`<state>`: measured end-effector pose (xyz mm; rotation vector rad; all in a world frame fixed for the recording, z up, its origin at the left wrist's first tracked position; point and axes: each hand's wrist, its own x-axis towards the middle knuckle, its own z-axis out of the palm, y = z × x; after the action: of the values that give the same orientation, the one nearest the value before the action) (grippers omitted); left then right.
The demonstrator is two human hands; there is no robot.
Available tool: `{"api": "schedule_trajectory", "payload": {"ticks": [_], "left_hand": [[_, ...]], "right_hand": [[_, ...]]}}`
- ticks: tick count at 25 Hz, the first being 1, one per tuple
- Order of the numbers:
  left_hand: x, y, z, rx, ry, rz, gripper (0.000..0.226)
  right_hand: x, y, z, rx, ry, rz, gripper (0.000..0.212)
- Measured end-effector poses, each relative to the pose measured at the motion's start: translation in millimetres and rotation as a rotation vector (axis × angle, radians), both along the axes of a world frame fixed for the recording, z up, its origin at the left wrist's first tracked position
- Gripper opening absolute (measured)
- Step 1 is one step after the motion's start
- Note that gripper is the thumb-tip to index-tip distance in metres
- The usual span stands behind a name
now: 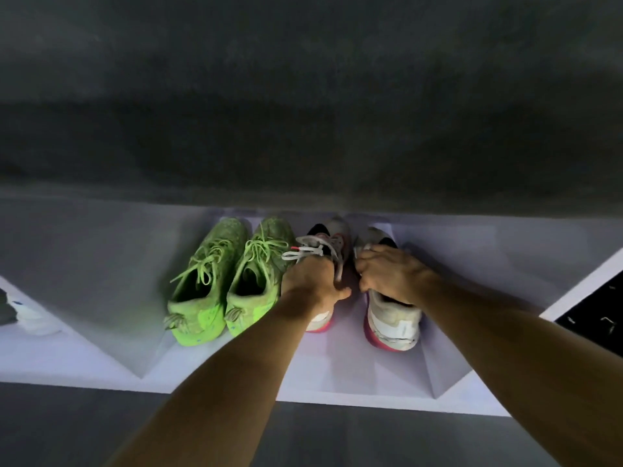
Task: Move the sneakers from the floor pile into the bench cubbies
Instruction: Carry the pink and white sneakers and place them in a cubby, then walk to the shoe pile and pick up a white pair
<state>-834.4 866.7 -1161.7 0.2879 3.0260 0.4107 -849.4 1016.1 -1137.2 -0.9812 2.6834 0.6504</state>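
Inside a white bench cubby (337, 375), a pair of bright green sneakers (222, 281) stands side by side on the left, heels toward me. To their right are two white sneakers with pink soles. My left hand (312, 279) grips the left white sneaker (328, 237) at its collar, its grey laces spilling over my knuckles. My right hand (387, 273) is closed over the opening of the right white sneaker (392, 323). Both white sneakers rest on the cubby floor, toes pointing inward.
The dark bench top (303, 112) overhangs the cubby and fills the upper view. A neighbouring cubby at far left holds a grey and white shoe (23, 315). A white divider (580, 288) bounds the right side, with a dark area beyond. Grey floor (84, 429) lies in front.
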Motion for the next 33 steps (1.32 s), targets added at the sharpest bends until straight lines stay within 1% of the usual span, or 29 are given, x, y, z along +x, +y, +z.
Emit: {"api": "schedule_trajectory", "payload": {"ticks": [3, 5, 6, 8, 10, 13, 16, 17, 19, 22, 25, 28, 31, 33], "left_hand": [[1.5, -4.7, 5.0, -0.017, 0.026, -0.032, 0.046], [5.9, -7.9, 8.7, -0.036, 0.033, -0.052, 0.044], [9.0, -9.7, 11.2, -0.049, 0.041, -0.062, 0.046], [15.7, -14.7, 17.4, -0.075, 0.069, -0.077, 0.060], [23.2, -20.7, 26.3, -0.076, 0.080, -0.085, 0.069], [41.9, -28.9, 46.8, -0.061, 0.070, -0.076, 0.073], [65.3, -34.0, 75.8, -0.020, 0.062, -0.042, 0.073], [72.8, -36.0, 86.4, -0.007, 0.062, -0.032, 0.073], [91.4, -41.8, 116.0, 0.000, 0.086, -0.021, 0.072], [126.8, -52.6, 162.6, -0.012, 0.157, -0.041, 0.066], [167.7, -61.8, 203.6, -0.066, 0.156, -0.070, 0.063], [216.4, -66.4, 243.7, -0.113, 0.153, -0.104, 0.063], [263.9, -67.7, 296.4, -0.081, 0.208, -0.131, 0.060], [287.3, -68.7, 337.1, -0.078, 0.274, -0.132, 0.060]], "right_hand": [[4.6, 1.2, -1.6, -0.040, 0.011, -0.005, 0.032], [10.5, 4.3, -1.1, -0.024, 0.076, 0.064, 0.033], [13.7, 5.8, 0.0, -0.013, 0.110, 0.098, 0.034], [19.6, 8.6, 5.2, -0.022, 0.144, 0.107, 0.036], [27.0, 11.3, 14.6, -0.063, 0.154, 0.084, 0.037], [46.9, 12.8, 36.5, -0.142, 0.213, 0.026, 0.038], [71.9, 4.2, 66.4, -0.250, 0.278, -0.134, 0.035], [79.8, 0.3, 76.2, -0.314, 0.270, -0.208, 0.036], [101.5, -5.2, 102.1, -0.452, 0.244, -0.320, 0.046], [142.0, -9.8, 144.6, -0.569, 0.214, -0.379, 0.055], [187.8, -16.6, 182.8, -0.581, 0.170, -0.383, 0.051], [239.4, -22.7, 222.7, -0.526, 0.071, -0.382, 0.043], [287.7, -24.9, 274.8, -0.514, 0.127, -0.362, 0.039], [312.3, -24.3, 315.1, -0.518, 0.196, -0.345, 0.042]]}}
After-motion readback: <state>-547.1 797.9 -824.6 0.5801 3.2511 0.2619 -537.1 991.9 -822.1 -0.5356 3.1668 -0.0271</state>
